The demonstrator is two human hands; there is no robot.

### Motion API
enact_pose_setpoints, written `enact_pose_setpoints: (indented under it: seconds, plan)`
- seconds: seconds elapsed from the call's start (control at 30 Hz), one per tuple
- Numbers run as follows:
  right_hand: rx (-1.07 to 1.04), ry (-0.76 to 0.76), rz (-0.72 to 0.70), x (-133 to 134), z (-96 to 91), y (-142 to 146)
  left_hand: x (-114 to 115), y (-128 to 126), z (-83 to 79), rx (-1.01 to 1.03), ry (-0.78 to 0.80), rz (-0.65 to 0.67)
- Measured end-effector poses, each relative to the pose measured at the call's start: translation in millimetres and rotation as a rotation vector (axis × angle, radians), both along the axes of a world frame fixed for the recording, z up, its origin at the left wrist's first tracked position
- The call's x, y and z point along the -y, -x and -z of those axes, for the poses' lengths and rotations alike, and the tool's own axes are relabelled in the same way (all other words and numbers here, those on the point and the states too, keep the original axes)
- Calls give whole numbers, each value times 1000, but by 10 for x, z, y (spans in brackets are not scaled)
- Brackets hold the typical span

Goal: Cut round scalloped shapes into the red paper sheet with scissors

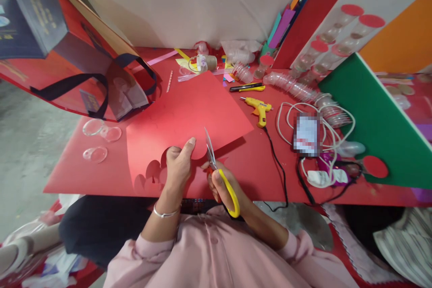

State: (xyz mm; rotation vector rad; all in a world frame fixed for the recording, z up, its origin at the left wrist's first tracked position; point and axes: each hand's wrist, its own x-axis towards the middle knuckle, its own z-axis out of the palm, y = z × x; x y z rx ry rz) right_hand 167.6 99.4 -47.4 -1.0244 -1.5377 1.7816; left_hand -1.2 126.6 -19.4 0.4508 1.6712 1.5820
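A large sheet of red paper (189, 108) lies over the red table, its near edge cut into rounded scallops. My left hand (178, 162) grips that near edge, thumb on top and fingers curled beneath. In my right hand (222, 184) is a pair of scissors (232, 192) with yellow handles. Their blades point away from me and stand open at the paper's edge, just right of my left thumb. Part of the right fingers is hidden behind the handles.
Right of the paper lie a yellow glue gun (258, 109), a box cutter (247, 87) and a coiled white cable (283, 130). Stacked clear plastic cups (293, 86) run behind. A green board (381, 130) leans at right. A large bag (84, 54) stands left, near clear plastic lids (95, 154).
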Motion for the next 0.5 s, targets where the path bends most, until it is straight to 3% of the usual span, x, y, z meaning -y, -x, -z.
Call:
enact_pose_setpoints:
  seconds: [0.5]
  plan:
    - [3, 35, 12, 2, -29, -23, -11, 15, -53, 8, -7, 21]
